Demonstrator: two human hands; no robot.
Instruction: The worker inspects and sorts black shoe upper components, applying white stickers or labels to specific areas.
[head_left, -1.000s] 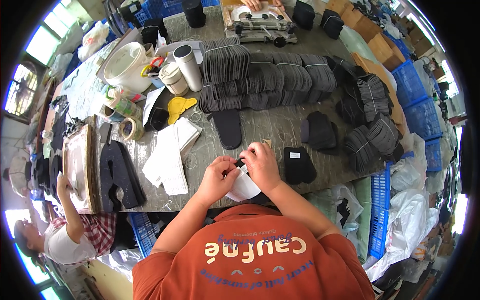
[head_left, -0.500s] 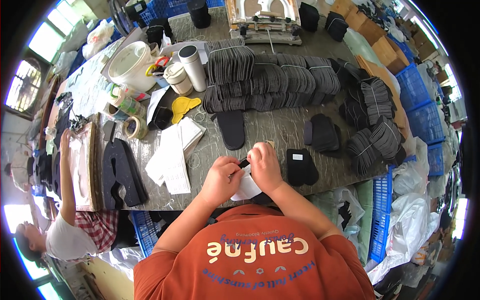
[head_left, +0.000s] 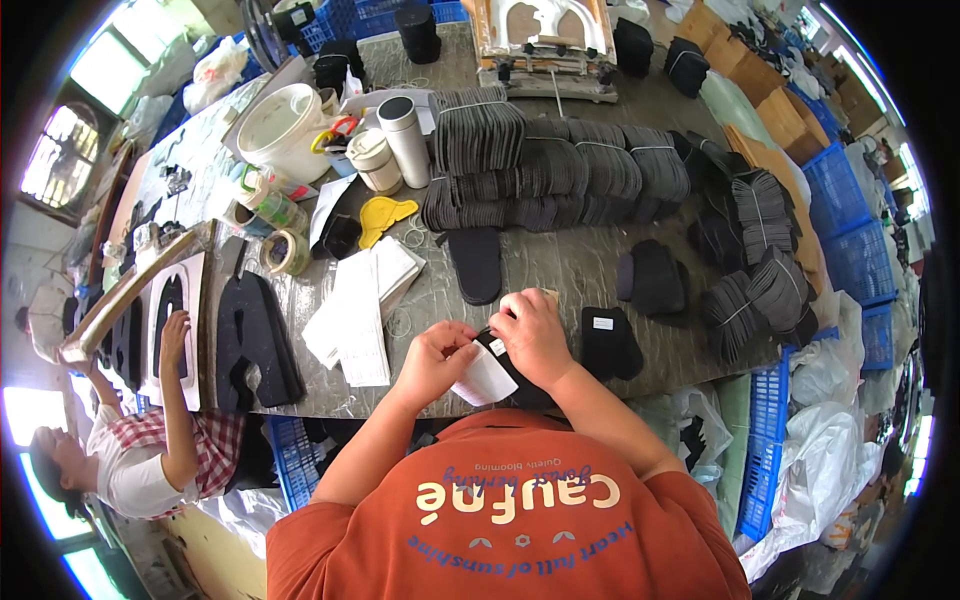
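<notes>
Close to the table's front edge, my left hand (head_left: 437, 360) is closed, thumb and fingers pinching a small white paper sheet (head_left: 487, 379) that hangs toward me. My right hand (head_left: 532, 338) is also closed, its fingertips pressed together at the far end of a black insole stack (head_left: 530, 394). Most of that stack is hidden under the hands and paper. A small white label (head_left: 497, 347) shows on the black material between my hands. Right of my right hand lies another black insole stack (head_left: 608, 345) with a white label on top. A single black insole (head_left: 474, 267) lies beyond my hands.
Long rows of banded grey-black insoles (head_left: 560, 170) stand across the table, with more bundles (head_left: 765, 215) at right. White papers (head_left: 362, 330), a yellow cutout (head_left: 385, 218), a tumbler (head_left: 403, 140) and tape (head_left: 285, 252) lie left. A co-worker (head_left: 150, 440) handles a wooden frame (head_left: 135, 290) at far left.
The white sheet between my hands has swung and more of it shows, along with the small label. At left, the co-worker's wooden frame has tilted up. The whole view has shifted slightly.
</notes>
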